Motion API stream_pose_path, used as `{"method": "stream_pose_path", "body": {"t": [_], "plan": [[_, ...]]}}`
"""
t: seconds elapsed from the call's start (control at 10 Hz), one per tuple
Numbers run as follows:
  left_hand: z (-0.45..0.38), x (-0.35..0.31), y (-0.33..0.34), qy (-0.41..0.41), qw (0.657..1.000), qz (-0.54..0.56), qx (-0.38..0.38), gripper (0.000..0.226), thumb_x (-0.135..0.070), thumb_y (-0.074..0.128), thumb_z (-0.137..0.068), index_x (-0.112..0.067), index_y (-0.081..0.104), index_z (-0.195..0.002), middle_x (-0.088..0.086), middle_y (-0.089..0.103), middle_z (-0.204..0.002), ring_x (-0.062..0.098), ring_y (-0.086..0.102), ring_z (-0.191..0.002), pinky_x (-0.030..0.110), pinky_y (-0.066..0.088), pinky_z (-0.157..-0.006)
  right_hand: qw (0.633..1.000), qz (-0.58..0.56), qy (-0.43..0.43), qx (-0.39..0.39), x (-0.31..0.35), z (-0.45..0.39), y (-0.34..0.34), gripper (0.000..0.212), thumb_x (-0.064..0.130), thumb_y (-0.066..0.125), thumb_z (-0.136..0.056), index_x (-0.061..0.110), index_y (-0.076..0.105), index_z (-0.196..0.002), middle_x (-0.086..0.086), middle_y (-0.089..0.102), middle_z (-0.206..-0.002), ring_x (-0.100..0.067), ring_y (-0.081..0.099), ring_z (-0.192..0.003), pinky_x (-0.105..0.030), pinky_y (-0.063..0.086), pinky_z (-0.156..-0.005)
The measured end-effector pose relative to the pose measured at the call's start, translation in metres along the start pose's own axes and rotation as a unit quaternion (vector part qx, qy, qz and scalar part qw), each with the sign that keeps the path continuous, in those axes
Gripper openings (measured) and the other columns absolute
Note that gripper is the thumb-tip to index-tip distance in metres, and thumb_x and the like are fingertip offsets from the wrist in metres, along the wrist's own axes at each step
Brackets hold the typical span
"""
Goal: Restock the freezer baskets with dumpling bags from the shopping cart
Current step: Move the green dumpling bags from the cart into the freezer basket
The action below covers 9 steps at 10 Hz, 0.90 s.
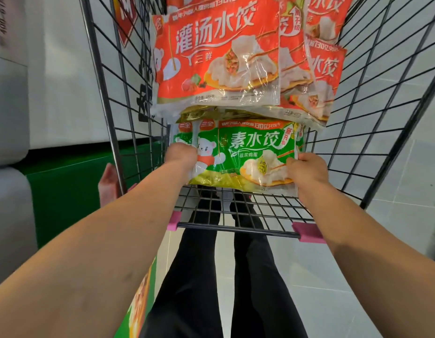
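**Cart still loaded, green bag just getting picked up**

So the person's leaning over the shopping cart (372, 98) w/ both arms in. Left hand (181, 154) has its fingers curled onto the left edge of the green dumpling bag (245, 154), right hand (306, 169) is pinching the bag's right edge, thumb on top. Bag sits at the near end of the cart, and it looks like there's at least one more green one tucked right under/behind it, can't tell how many tbh.

Further in, the red dumpling bags (219, 54) are stacked up, several overlapping, top one resting partly over the back edge of the green pile. So plenty of stock left in there.

Progress-wise: no freezer baskets in view at all, so no way to say what's already been shelved. There's a white cabinet w/ a green base (65, 191) off to the left, prob the freezer but that's a guess. Judging from how full the cart is, this is early-to-mid, def not wrapping up.

What's left imo: lift this green bag out, carry it over, drop it in a basket, then repeat for the rest of the greens and all the reds.
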<state>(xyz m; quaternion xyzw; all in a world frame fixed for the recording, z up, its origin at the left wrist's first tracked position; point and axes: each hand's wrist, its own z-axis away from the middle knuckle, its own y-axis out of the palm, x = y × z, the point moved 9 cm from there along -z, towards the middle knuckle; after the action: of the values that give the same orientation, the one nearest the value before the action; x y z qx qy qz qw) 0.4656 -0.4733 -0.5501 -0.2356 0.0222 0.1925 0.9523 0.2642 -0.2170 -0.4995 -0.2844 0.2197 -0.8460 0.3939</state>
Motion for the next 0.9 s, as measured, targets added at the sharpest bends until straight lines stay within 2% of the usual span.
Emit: {"method": "stream_pose_path", "body": {"t": [0.1,0.2,0.3,0.4,0.5,0.6,0.7,0.8,0.9], "plan": [[0.034,-0.013,-0.018,0.022,0.998,-0.046,-0.041,0.026,-0.013,0.05,-0.094,-0.003,0.059,-0.116,0.011,0.063,-0.118,0.03,0.061,-0.109,0.03,0.046,-0.079,1.0,-0.026,-0.006,0.001,0.015,0.016,-0.012,0.016,0.01,0.058,-0.088,0.019,0.063,-0.077,-0.006,0.07,-0.09,-0.025,0.067,-0.085,-0.044,0.059,-0.08],[0.06,-0.017,-0.018,0.04,0.998,-0.056,0.011,0.027,-0.011,0.051,-0.093,-0.005,0.058,-0.119,0.008,0.062,-0.118,0.026,0.061,-0.104,0.032,0.051,-0.091,0.999,-0.033,-0.008,0.007,0.027,0.034,-0.026,0.022,0.01,0.059,-0.089,0.021,0.06,-0.07,-0.002,0.067,-0.08,-0.026,0.068,-0.085,-0.048,0.059,-0.08],[0.117,-0.009,-0.044,0.034,0.988,0.146,0.031,0.01,-0.014,0.053,-0.093,-0.016,0.062,-0.091,0.006,0.062,-0.098,0.028,0.066,-0.095,0.038,0.057,-0.085,0.999,-0.016,-0.029,0.008,0.04,0.071,-0.059,0.017,0.012,0.06,-0.087,0.018,0.061,-0.072,-0.003,0.066,-0.078,-0.025,0.068,-0.081,-0.049,0.059,-0.079],[0.147,-0.002,-0.061,0.048,0.989,0.14,0.013,0.022,-0.012,0.055,-0.09,-0.022,0.053,-0.071,0.002,0.061,-0.081,0.025,0.065,-0.081,0.037,0.056,-0.08,0.998,-0.022,-0.051,0.022,0.045,0.096,-0.079,0.012,0.013,0.059,-0.084,0.016,0.064,-0.072,-0.004,0.069,-0.079,-0.024,0.069,-0.079,-0.049,0.06,-0.077],[0.189,0.012,-0.086,0.113,0.977,0.18,-0.013,0.021,-0.016,0.054,-0.071,-0.014,0.055,-0.051,0.012,0.058,-0.06,0.036,0.061,-0.07,0.05,0.055,-0.076,0.996,-0.042,-0.079,0.031,0.046,0.129,-0.104,0.014,0.014,0.059,-0.08,0.018,0.066,-0.068,-0.003,0.072,-0.08,-0.027,0.071,-0.08,-0.051,0.059,-0.078],[0.212,0.016,-0.094,0.162,0.969,0.18,-0.04,0.017,-0.018,0.051,-0.066,-0.013,0.06,-0.053,0.018,0.063,-0.066,0.04,0.065,-0.076,0.052,0.057,-0.076,0.993,-0.047,-0.108,0.031,0.048,0.148,-0.12,0.015,0.016,0.06,-0.078,0.02,0.066,-0.066,-0.002,0.071,-0.081,-0.028,0.07,-0.083,-0.051,0.058,-0.079],[0.268,0.044,-0.116,0.172,0.957,0.205,-0.112,0.016,-0.014,0.056,-0.082,-0.015,0.062,-0.067,0.006,0.063,-0.071,0.027,0.06,-0.076,0.035,0.05,-0.07,0.982,-0.049,-0.169,0.064,0.057,0.184,-0.132,0.013,0.019,0.06,-0.071,0.026,0.068,-0.063,0.0,0.071,-0.078,-0.028,0.07,-0.084,-0.052,0.058,-0.077],[0.293,0.063,-0.126,0.192,0.94,0.232,-0.161,0.02,-0.012,0.055,-0.087,-0.017,0.063,-0.068,0.001,0.061,-0.071,0.024,0.06,-0.078,0.031,0.047,-0.069,0.971,-0.049,-0.216,0.088,0.067,0.206,-0.137,0.016,0.021,0.059,-0.068,0.033,0.068,-0.065,0.003,0.071,-0.076,-0.026,0.07,-0.082,-0.052,0.059,-0.076],[0.32,0.113,-0.149,0.19,0.915,0.283,-0.218,0.026,-0.014,0.055,-0.087,-0.019,0.059,-0.062,0.0,0.062,-0.073,0.021,0.059,-0.08,0.031,0.044,-0.066,0.946,-0.035,-0.299,0.121,0.09,0.249,-0.127,0.011,0.019,0.061,-0.076,0.026,0.07,-0.073,0.004,0.072,-0.077,-0.022,0.069,-0.078,-0.046,0.059,-0.079]]}}
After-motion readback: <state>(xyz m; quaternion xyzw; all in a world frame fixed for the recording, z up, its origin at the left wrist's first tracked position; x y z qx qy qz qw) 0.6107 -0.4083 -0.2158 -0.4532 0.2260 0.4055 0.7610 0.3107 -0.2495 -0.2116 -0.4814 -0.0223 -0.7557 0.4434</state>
